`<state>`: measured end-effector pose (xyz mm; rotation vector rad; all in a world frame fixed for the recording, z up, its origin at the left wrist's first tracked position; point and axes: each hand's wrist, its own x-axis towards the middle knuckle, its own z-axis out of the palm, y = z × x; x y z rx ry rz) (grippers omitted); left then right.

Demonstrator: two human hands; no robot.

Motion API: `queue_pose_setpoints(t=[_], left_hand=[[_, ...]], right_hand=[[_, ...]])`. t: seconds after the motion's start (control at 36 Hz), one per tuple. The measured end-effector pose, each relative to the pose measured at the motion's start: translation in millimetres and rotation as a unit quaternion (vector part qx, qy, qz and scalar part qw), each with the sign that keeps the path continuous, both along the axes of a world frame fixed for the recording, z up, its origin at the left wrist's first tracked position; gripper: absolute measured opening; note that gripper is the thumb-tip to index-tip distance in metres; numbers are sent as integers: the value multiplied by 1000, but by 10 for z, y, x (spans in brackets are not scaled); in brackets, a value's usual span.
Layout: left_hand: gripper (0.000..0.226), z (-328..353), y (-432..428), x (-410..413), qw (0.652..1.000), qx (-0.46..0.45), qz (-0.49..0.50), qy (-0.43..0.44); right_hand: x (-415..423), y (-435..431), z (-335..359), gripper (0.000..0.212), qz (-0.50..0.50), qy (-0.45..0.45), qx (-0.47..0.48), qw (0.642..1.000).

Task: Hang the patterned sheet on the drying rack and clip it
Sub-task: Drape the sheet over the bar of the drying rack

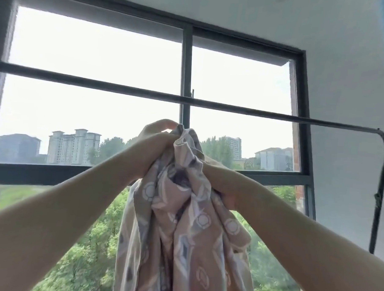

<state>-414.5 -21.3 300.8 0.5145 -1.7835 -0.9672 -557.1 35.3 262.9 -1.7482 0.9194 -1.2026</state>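
Note:
The patterned sheet [183, 222] is pink and beige with white rings and grey diamonds, and it hangs bunched in front of me. My left hand [156, 141] grips its top end, raised higher. My right hand [220, 186] grips a fold lower down, partly hidden by the cloth. The drying rack's dark bar [243, 111] runs across above both hands and bends down at the right end [383, 175]. The sheet's top is just below the bar and apart from it. No clip is in view.
A large dark-framed window [187, 63] stands behind the rack, with trees and tall buildings outside. A pale wall [347, 86] lies to the right. A knot of cord [377, 200] is tied on the rack's right upright.

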Motion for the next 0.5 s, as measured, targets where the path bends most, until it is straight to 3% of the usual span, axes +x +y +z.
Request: queue_pose_setpoints(t=[0.06, 0.17, 0.25, 0.31, 0.42, 0.5], left_hand=[[11, -16, 15, 2, 1000, -27, 10, 12], [18, -34, 9, -4, 1000, -20, 14, -7], [12, -6, -13, -15, 999, -9, 8, 42], [56, -22, -60, -12, 999, -9, 23, 47], [92, -164, -27, -46, 989, 106, -36, -92], [85, -243, -13, -22, 986, 100, -22, -132]], right_hand=[[35, 3, -19, 28, 12, -16, 1, 1000], [46, -123, -5, 15, -37, -37, -3, 999], [16, -165, 56, 14, -69, -76, -26, 994], [-31, -174, 90, 14, -97, -111, -42, 988], [-126, -198, 92, 18, -146, -170, -55, 973], [-164, -206, 75, 18, -174, -184, -54, 966]])
